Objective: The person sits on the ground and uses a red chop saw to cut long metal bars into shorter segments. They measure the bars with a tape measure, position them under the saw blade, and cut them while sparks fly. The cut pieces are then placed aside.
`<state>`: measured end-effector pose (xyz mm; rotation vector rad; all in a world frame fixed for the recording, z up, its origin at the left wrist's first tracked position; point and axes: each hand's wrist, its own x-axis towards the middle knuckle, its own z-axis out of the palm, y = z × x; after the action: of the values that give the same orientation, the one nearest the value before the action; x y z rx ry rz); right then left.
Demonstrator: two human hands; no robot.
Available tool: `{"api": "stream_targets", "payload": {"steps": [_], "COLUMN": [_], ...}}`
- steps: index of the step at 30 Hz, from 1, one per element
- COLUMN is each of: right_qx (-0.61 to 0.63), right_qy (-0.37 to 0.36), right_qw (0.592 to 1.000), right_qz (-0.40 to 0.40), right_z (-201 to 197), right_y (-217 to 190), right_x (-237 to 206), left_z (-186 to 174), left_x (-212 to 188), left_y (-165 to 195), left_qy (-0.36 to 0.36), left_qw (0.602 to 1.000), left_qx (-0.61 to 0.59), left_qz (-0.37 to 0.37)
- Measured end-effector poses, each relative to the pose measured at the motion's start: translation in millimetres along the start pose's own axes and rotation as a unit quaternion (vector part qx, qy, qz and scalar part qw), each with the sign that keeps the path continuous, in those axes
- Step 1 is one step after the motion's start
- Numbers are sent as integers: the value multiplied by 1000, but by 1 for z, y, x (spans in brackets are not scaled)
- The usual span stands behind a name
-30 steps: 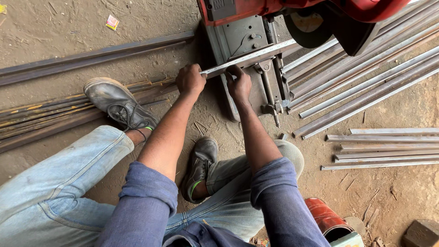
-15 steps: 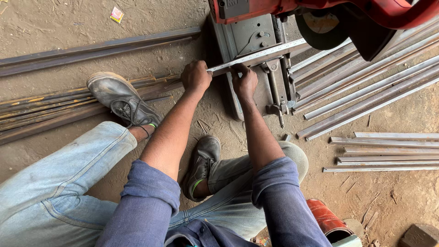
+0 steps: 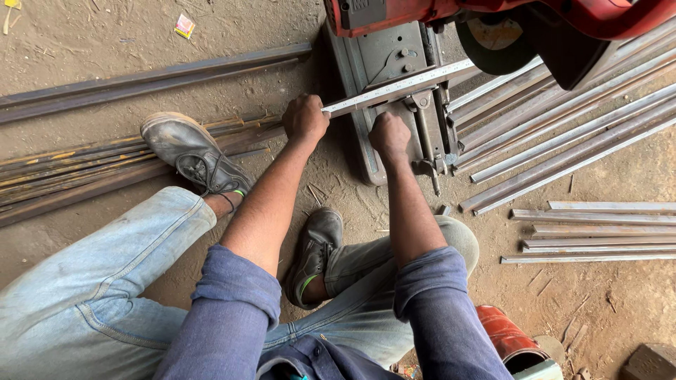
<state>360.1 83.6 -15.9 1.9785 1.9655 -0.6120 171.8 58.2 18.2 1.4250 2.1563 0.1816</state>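
- Both hands were closed in fists: the left hand (image 3: 305, 118) was wrapped around the near end of a steel ruler (image 3: 398, 87), while the right hand (image 3: 389, 135) was pressed against the grey saw base (image 3: 384, 60), just below the ruler.
- The ruler was laid slantwise across the base, under the red chop saw (image 3: 493, 14).
- Cut metal bars (image 3: 563, 119) were piled at the right, touching the base.
- Long rusty bars (image 3: 84, 165) were pinned under a worn shoe (image 3: 190, 151) at the left.
- A red can (image 3: 507, 338) was seen beside the right sleeve.
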Motion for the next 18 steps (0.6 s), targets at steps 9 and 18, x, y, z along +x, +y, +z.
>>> {"api": "stream_targets", "payload": {"steps": [9, 18], "right_qx": [708, 937], "right_qy": [-35, 141], "right_qw": [677, 317], "right_qz": [201, 46], "right_z": [-27, -51], "right_y": [11, 31], "right_x": [-28, -43], "left_z": [4, -24], "left_x": [-26, -90], "left_y": [15, 38], "left_qy": [249, -53], "left_qw": [955, 987], "left_qx": [61, -111], "left_qz": [149, 100]}}
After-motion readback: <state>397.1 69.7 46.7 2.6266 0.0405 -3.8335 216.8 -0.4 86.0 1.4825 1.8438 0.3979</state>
